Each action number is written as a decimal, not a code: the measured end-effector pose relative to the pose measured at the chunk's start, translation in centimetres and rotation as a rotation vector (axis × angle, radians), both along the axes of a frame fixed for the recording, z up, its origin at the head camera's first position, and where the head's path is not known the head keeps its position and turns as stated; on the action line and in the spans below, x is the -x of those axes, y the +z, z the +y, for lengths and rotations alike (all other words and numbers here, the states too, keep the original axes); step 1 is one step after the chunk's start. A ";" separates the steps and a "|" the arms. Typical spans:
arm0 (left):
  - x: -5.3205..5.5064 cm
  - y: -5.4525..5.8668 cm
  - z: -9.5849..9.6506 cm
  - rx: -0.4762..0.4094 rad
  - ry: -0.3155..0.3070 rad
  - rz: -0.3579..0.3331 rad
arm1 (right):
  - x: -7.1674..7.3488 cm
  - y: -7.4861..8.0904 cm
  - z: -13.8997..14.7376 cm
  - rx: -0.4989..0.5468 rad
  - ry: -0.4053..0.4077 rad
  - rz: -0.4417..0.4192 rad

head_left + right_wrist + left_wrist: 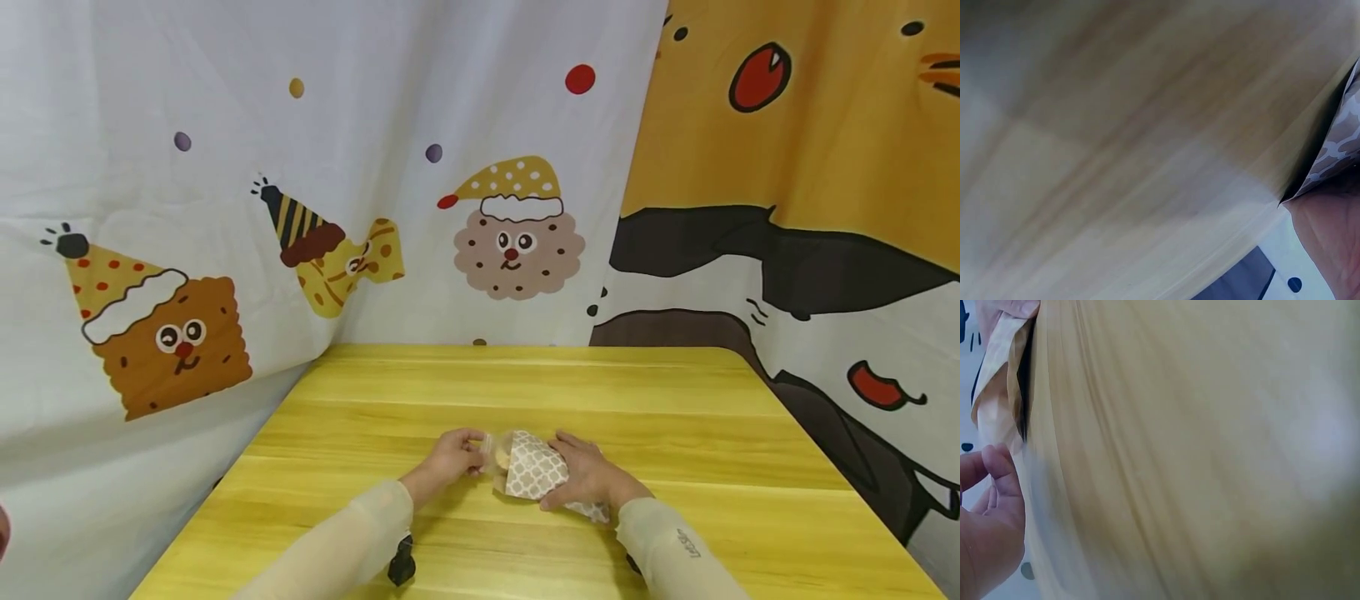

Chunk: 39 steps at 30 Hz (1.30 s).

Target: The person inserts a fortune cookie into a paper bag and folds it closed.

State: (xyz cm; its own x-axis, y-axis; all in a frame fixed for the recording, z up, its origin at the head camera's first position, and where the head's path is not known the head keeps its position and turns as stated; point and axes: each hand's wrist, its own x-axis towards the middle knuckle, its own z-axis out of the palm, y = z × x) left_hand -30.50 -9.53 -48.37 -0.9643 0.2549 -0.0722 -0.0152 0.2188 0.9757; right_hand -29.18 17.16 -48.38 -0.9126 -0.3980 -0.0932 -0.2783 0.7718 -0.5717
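A beige paper bag [534, 469] with a white lattice print lies on the table, its open end facing left. My right hand [588, 477] grips it around the middle, thumb on the near side and fingers on the far side. From the opening pokes clear plastic wrap [488, 452] around something pale yellow [502, 458], whose kind I cannot tell. My left hand [454, 454] pinches the end of that plastic between thumb and index finger. In the left wrist view the left hand [994, 515] shows at the edge, below the bag's mouth. The right wrist view catches only part of the printed paper [1335, 147].
The yellow wood-grain table [360, 400] spreads out on all sides of the bag. A curtain [390, 100] with cartoon biscuits hangs behind and along the left, and an orange and black printed part [720, 150] hangs at the right. A small black object [402, 562] shows beneath the left sleeve.
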 end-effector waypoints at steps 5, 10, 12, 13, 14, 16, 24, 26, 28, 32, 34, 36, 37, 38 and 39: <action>0.3 0.1 0.8 0.000 -0.019 -0.022 | -0.1 0.1 0.1 -0.008 -0.005 0.003; 0.3 0.3 2.2 -0.024 -0.043 -0.020 | -0.2 0.1 0.3 -0.002 -0.012 -0.003; 0.3 0.2 2.2 -0.025 -0.038 -0.016 | -0.2 0.1 0.3 -0.005 -0.014 -0.005; 0.3 0.2 2.1 -0.025 -0.034 -0.015 | -0.3 0.1 0.3 -0.008 -0.013 -0.005; 0.2 0.1 2.0 -0.023 -0.031 -0.012 | -0.3 0.1 0.3 -0.010 -0.013 -0.004; 0.2 0.1 1.8 -0.016 -0.024 -0.013 | -0.2 0.1 0.2 -0.012 -0.010 0.001; 0.2 0.1 2.7 0.032 -0.052 0.020 | -0.2 0.3 -0.5 -0.047 -0.012 0.017; 0.3 0.0 2.8 0.032 -0.054 0.024 | -0.2 0.5 -0.6 -0.051 -0.021 0.012; 0.4 0.0 2.8 0.017 -0.052 0.018 | -0.1 0.7 -0.7 -0.054 -0.029 0.008; 0.4 -0.1 2.2 -0.003 -0.023 0.021 | 0.0 1.0 -0.7 -0.086 -0.029 0.026; 0.3 -0.2 2.0 -0.001 0.012 0.034 | 0.1 1.2 -0.8 -0.100 -0.031 0.043; 0.3 -0.2 2.0 0.007 0.039 0.056 | 0.1 1.3 -0.9 -0.107 -0.032 0.062; 0.2 -0.2 2.1 0.007 0.043 0.059 | 0.1 1.3 -1.0 -0.106 -0.029 0.073; 0.2 -0.2 2.2 0.006 0.037 0.062 | 0.1 1.3 -1.1 -0.105 -0.024 0.079; 0.2 -0.2 2.4 0.005 0.024 0.062 | 0.1 1.3 -1.2 -0.103 -0.019 0.084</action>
